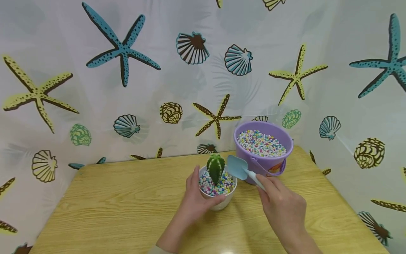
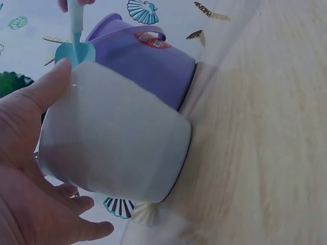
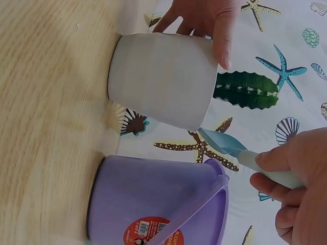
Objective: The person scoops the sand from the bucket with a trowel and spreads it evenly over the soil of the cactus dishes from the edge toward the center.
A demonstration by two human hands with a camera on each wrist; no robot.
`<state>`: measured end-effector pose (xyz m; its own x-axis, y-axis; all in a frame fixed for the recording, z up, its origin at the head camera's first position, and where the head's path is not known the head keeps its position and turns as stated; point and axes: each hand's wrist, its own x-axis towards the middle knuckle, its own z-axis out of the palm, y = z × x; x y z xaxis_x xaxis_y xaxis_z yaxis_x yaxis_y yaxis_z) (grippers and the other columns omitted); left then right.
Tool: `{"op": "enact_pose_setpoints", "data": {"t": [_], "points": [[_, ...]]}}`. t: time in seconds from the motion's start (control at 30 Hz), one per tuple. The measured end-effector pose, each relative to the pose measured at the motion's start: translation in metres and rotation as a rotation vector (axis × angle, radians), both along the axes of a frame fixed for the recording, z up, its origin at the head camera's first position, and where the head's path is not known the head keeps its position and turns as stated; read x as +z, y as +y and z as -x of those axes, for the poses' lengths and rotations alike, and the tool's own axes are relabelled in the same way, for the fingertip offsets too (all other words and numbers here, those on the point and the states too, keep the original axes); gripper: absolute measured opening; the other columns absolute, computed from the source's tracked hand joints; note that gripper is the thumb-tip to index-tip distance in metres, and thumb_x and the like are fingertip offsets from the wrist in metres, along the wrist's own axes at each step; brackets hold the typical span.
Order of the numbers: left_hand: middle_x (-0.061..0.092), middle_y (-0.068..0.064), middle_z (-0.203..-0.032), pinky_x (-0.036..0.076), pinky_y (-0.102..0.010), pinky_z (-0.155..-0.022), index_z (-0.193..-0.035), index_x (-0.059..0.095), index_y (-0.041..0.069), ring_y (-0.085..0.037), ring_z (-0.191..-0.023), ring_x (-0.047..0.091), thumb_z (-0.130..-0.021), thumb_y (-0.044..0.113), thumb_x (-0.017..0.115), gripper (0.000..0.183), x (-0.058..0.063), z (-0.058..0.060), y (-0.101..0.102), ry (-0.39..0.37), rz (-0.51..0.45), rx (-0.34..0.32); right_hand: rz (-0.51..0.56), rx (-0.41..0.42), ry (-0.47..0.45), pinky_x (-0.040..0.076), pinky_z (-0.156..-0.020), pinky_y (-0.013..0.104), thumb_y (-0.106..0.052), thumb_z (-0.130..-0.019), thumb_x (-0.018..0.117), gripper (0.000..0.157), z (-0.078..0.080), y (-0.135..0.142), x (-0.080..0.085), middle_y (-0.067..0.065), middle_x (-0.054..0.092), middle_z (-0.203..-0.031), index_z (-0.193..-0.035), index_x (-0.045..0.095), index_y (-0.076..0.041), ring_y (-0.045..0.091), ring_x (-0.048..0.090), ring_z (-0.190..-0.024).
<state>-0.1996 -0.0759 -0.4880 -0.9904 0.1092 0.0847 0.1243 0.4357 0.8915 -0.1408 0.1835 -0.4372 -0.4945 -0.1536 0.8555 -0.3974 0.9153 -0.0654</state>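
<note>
A green cactus point(image 1: 215, 168) stands in a white pot point(image 2: 115, 132) on the wooden table, with multicoloured pebbles point(image 1: 207, 183) around its base. From the left side my left hand point(image 1: 198, 195) grips the pot, thumb at the rim on the near side and fingers round the far side. My right hand point(image 1: 283, 204) holds a small light-blue shovel point(image 1: 237, 167) by its pale handle. The shovel's blade is tilted at the pot's right rim, beside the cactus. In the head view no pebbles can be made out on the blade.
A purple bucket point(image 1: 245, 155) filled with similar multicoloured pebbles stands behind and right of the pot, its handle hanging down in front. A white curtain point(image 1: 152, 95) printed with starfish and shells hangs behind the table point(image 1: 120, 201) and along its sides.
</note>
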Motion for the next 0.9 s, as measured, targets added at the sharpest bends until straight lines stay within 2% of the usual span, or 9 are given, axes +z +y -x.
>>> {"op": "enact_pose_setpoints", "data": {"t": [0.17,0.3,0.53,0.7,0.9], "points": [[0.019,-0.028,-0.177,0.030,-0.068,-0.125,-0.179,0.008,0.015,-0.053,-0.158,0.032,-0.079,0.043,0.102,0.140,0.004,0.005,-0.003,0.014,-0.030,-0.058,-0.010,0.007,0.002,0.041,-0.038,0.029,-0.007,-0.079,0.100,0.045,0.000,0.005,0.005,0.002,0.081,-0.103,-0.120,0.084,-0.016,0.018,0.074,-0.061],[0.019,-0.029,-0.176,0.030,-0.067,-0.125,-0.178,0.008,0.013,-0.054,-0.157,0.032,-0.080,0.040,0.102,0.138,0.004,0.006,-0.003,0.006,-0.051,-0.081,-0.010,0.019,-0.004,0.043,-0.039,0.029,-0.007,-0.080,0.099,0.045,0.000,0.008,0.010,0.001,0.081,-0.103,-0.121,0.084,-0.016,0.017,0.075,-0.062],[0.024,-0.027,-0.175,0.032,-0.065,-0.126,-0.178,0.011,0.011,-0.050,-0.156,0.036,-0.081,0.043,0.102,0.137,0.000,0.008,-0.001,-0.009,-0.043,-0.066,0.012,0.013,-0.004,0.040,-0.039,0.030,-0.008,-0.080,0.098,0.045,-0.002,0.013,0.019,0.001,0.081,-0.099,-0.122,0.084,-0.017,0.018,0.075,-0.062],[0.028,-0.025,-0.173,0.033,-0.065,-0.125,-0.177,0.014,0.011,-0.047,-0.155,0.039,-0.081,0.045,0.101,0.134,-0.001,0.008,-0.001,-0.017,-0.044,-0.050,0.009,-0.008,-0.031,0.037,-0.039,0.030,-0.011,-0.083,0.097,0.043,-0.003,0.016,0.031,0.004,0.081,-0.098,-0.122,0.083,-0.016,0.021,0.075,-0.062],[0.031,-0.026,-0.171,0.036,-0.065,-0.124,-0.177,0.015,0.011,-0.048,-0.153,0.042,-0.080,0.043,0.102,0.134,-0.002,0.008,0.000,-0.004,-0.057,-0.038,-0.005,-0.040,-0.036,0.026,-0.039,0.028,-0.014,-0.086,0.094,0.040,-0.001,0.028,0.048,0.006,0.081,-0.099,-0.124,0.082,-0.017,0.015,0.057,-0.046]]}}
